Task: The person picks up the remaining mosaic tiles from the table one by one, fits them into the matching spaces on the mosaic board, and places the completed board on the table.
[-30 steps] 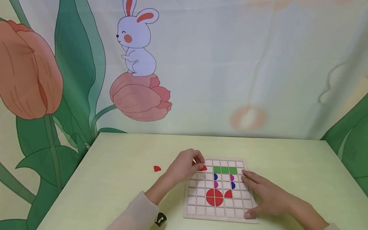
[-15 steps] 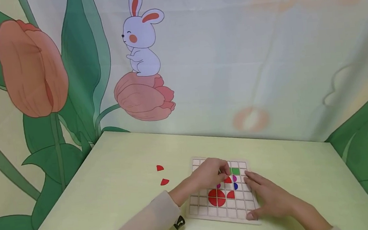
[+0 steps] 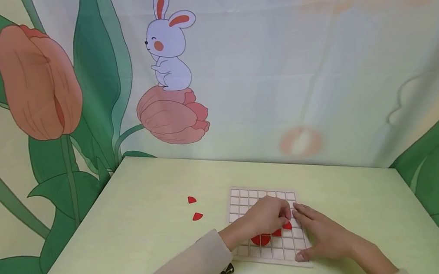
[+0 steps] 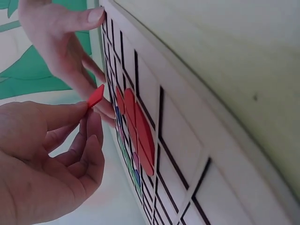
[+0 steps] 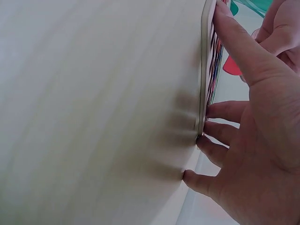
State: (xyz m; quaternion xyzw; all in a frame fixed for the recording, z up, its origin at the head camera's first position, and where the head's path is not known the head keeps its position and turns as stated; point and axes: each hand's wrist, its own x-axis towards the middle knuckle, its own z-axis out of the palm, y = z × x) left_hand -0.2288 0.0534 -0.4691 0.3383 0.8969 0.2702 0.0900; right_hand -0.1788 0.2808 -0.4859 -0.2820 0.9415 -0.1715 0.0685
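Observation:
My left hand pinches a red quarter-circle tile between thumb and fingertips. It hovers over the right part of a pale wooden grid board, and the left wrist view shows the tile just off the surface. On the board sit red quarter tiles forming a disc, with another red quarter tile beside it. Green squares and blue and magenta half-discs are partly seen in the left wrist view; my left hand hides them from the head. My right hand rests along the board's right edge, fingers spread and thumb at the near corner.
Two loose red quarter tiles, one farther back and one nearer, lie on the pale table left of the board. A small black object shows under my left sleeve. A printed curtain hangs behind the table.
My left hand has carried the red tile from the board's far left corner rightward and nearer. The nearer loose tile has come out from behind my forearm. My right hand stays at the edge.

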